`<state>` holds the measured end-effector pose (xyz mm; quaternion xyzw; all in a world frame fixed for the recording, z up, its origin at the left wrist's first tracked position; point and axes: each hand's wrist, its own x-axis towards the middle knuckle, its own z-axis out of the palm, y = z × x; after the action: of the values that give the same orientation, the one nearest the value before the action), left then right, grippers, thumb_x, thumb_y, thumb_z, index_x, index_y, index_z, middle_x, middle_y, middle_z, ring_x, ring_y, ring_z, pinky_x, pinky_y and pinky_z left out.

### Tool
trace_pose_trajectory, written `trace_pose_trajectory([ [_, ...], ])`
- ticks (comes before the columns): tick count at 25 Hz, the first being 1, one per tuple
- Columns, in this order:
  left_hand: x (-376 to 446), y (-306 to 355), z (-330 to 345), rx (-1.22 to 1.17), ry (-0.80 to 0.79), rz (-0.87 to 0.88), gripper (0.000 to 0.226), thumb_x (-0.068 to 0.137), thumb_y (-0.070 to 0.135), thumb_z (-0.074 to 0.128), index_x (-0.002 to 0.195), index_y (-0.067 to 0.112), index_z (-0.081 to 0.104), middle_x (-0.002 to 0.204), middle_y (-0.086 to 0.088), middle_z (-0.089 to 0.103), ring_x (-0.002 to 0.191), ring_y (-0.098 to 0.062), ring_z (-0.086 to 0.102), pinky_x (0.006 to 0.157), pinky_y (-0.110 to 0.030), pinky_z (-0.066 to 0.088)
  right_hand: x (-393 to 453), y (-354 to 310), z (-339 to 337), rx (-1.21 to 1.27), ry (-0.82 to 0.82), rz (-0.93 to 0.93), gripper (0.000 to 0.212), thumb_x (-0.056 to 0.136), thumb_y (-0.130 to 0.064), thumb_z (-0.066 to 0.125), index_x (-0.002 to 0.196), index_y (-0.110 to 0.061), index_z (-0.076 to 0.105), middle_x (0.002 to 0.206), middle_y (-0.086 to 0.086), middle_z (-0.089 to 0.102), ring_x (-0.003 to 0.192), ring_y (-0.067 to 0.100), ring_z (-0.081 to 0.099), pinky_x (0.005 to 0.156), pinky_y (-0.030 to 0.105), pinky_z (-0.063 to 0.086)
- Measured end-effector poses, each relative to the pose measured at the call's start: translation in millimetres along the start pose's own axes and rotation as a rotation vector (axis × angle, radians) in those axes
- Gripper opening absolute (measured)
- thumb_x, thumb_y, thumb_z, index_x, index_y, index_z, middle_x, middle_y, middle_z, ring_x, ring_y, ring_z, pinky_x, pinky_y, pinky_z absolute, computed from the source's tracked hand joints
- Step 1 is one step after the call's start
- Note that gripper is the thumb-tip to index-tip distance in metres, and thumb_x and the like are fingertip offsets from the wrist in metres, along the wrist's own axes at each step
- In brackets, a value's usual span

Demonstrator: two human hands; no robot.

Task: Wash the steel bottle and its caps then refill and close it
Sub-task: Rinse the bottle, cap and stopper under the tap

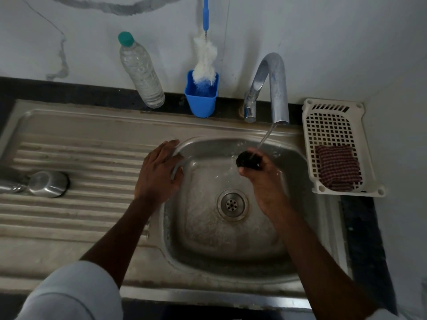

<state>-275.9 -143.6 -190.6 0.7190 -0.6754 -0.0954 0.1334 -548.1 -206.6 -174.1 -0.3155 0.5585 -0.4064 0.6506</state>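
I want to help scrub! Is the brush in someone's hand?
No, the brush stands in the blue cup by the wall, away from both hands.

No legible text (none anywhere)

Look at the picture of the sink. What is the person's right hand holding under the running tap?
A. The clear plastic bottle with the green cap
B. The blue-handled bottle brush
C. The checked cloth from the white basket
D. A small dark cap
D. The right hand grips a small dark cap directly in the water stream falling from the tap.
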Motion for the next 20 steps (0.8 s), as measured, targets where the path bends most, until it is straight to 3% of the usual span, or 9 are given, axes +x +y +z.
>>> trace_pose_trajectory([
  [2,0.3,-2.3,1.6,0.005,-0.004,0.012,0.038,0.091,0.026,0.07,0.129,0.022,0.07,0.164,-0.002,0.041,0.151,-0.027,0.036,0.121,-0.045,0.032,-2.9,-7.0,-0.3,0.025,0.001,-0.047,0.053,0.085,0.004,0.072,0.135,-0.011,0.062,0.125,0.005,0.071,0.109,0.016,0.069,0.082,0.026,0.056],
  [5,0.6,-4.5,2.8,-0.004,-0.015,0.008,0.035,0.091,0.027,0.069,0.126,0.022,0.071,0.164,-0.001,0.04,0.152,-0.028,0.035,0.122,-0.046,0.033,-7.1,-18.6,5.7,0.145,-0.012,0.035,0.044,0.091,-0.024,0.072,0.132,-0.01,0.063,0.107,0.002,0.073,0.089,0.011,0.066,0.07,0.025,0.048],
  [7,0.5,-5.2,3.7,-0.013,-0.012,0.022,0.034,0.09,0.026,0.069,0.123,0.021,0.073,0.164,-0.001,0.041,0.151,-0.029,0.036,0.121,-0.048,0.034,-9.1,-20.5,4.2,-0.159,-0.012,-0.073,0.046,0.086,-0.015,0.079,0.13,-0.019,0.067,0.111,-0.002,0.072,0.092,0.003,0.067,0.073,0.019,0.051],
  [10,0.8,-4.5,3.4,-0.006,-0.015,0.017,0.034,0.091,0.027,0.069,0.124,0.02,0.072,0.164,-0.003,0.041,0.151,-0.03,0.037,0.121,-0.052,0.035,-12.0,-15.3,-1.9,-0.557,0.002,-0.276,0.067,0.073,-0.001,0.086,0.131,-0.027,0.065,0.125,0.0,0.064,0.105,-0.004,0.062,0.087,0.014,0.053],
  [16,0.2,-5.4,2.9,-0.015,-0.016,0.031,0.032,0.09,0.026,0.07,0.121,0.019,0.073,0.163,-0.003,0.041,0.151,-0.03,0.037,0.12,-0.053,0.036,-7.0,-31.7,13.4,-0.557,0.133,-0.337,0.058,0.072,-0.019,0.092,0.123,-0.021,0.064,0.111,-0.006,0.07,0.098,-0.001,0.064,0.084,0.016,0.051],
  [20,1.8,-4.6,1.5,-0.003,-0.027,0.035,0.03,0.09,0.026,0.07,0.12,0.021,0.074,0.163,-0.002,0.041,0.151,-0.03,0.037,0.12,-0.052,0.036,-20.5,-25.0,7.5,-0.622,0.101,-0.395,0.056,0.076,-0.006,0.086,0.121,-0.022,0.057,0.112,-0.012,0.064,0.101,-0.011,0.058,0.081,0.005,0.044],
])
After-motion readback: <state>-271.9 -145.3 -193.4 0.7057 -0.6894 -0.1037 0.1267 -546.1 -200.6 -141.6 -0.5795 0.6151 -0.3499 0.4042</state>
